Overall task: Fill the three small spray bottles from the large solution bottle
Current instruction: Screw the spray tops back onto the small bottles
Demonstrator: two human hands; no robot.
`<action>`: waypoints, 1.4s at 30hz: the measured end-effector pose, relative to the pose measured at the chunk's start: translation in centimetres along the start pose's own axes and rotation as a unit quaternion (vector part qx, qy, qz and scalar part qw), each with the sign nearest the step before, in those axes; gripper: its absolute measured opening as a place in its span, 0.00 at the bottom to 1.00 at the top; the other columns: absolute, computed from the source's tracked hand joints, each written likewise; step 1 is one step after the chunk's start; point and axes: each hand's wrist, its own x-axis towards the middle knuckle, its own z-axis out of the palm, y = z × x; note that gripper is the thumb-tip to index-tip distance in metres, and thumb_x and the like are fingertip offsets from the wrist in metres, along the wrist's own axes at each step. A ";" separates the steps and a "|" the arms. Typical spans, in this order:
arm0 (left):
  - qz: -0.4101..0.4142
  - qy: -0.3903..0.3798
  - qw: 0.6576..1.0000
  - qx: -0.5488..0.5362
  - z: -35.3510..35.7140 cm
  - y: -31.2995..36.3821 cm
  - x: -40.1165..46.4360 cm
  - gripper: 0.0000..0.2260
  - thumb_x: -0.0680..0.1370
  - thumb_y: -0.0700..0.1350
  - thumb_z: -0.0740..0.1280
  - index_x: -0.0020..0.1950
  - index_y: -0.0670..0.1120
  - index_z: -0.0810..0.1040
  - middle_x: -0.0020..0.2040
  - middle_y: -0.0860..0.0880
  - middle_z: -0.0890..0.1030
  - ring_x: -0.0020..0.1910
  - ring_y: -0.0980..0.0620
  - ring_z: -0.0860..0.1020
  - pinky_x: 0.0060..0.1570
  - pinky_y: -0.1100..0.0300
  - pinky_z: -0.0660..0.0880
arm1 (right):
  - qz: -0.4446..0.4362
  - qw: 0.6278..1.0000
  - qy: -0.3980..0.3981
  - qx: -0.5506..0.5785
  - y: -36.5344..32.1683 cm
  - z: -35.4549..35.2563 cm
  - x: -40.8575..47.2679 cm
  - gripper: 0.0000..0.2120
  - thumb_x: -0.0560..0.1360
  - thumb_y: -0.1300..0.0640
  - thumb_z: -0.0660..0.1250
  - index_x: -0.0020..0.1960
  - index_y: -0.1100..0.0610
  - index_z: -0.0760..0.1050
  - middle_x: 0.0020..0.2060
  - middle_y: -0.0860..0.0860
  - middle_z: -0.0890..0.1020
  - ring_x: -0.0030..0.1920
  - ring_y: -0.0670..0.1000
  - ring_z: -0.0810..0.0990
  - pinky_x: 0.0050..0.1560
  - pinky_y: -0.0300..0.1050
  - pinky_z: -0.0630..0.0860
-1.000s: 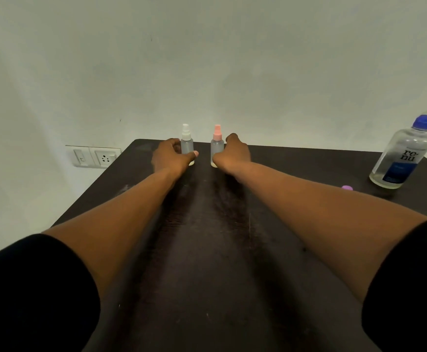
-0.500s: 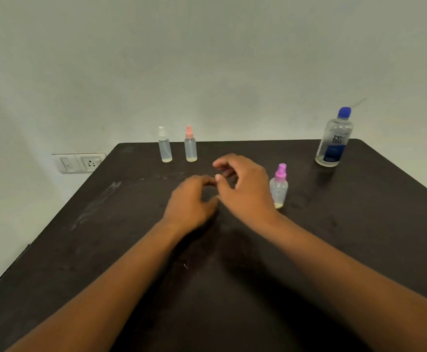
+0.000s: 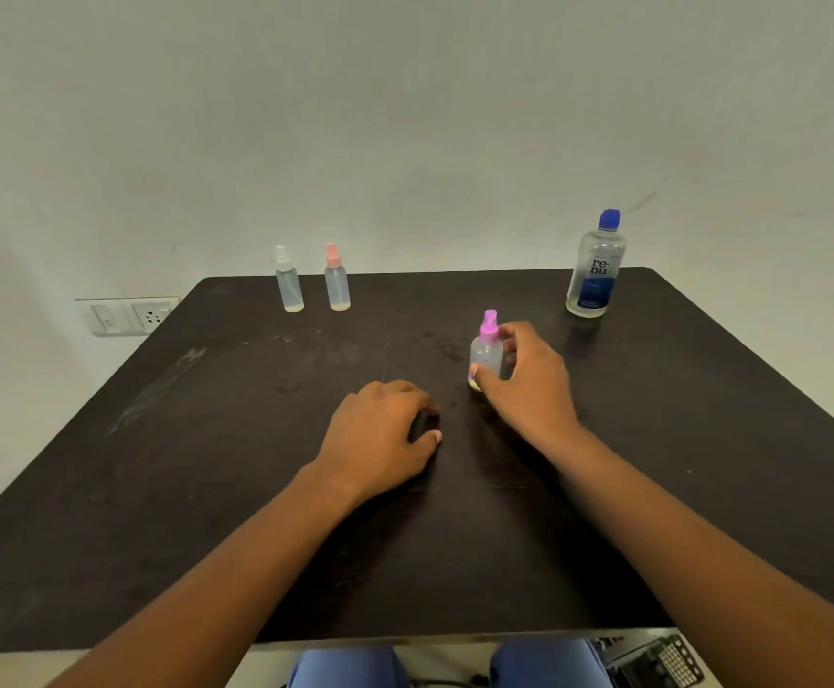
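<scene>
On the dark table [image 3: 206, 464] a small spray bottle with a pink-purple top [image 3: 485, 351] stands upright right of centre. My right hand [image 3: 529, 384] wraps it, thumb in front and fingers behind. My left hand [image 3: 380, 434] rests curled on the table nearer to me, holding nothing. Two more small spray bottles stand side by side at the far edge: one with a white top [image 3: 288, 283], one with a salmon top [image 3: 337, 283]. The large solution bottle [image 3: 595, 268] with a blue cap and blue label stands upright at the far right corner.
A pale wall rises behind the table, with a switch and socket plate [image 3: 127, 316] left of the table's far corner. Below the near edge are my blue-clad knees [image 3: 350, 667] and a dark device with a keypad [image 3: 663, 662].
Both hands drew back from the two far bottles toward the middle of the table. My right hand then went right and closed around the pink-purple-topped bottle. My left hand settled on the table.
</scene>
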 end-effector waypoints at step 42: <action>-0.154 -0.053 0.984 0.067 3.7 -8.8 9.2 0.37 0.82 0.72 0.48 0.86 0.53 0.57 0.87 0.47 0.56 0.86 0.42 0.53 0.83 0.39 0.51 | -0.001 1.000 -0.018 0.006 -3.7 14.9 20.6 0.16 0.76 0.54 0.75 0.61 0.57 0.79 0.55 0.55 0.84 0.53 0.57 0.82 0.49 0.44 0.71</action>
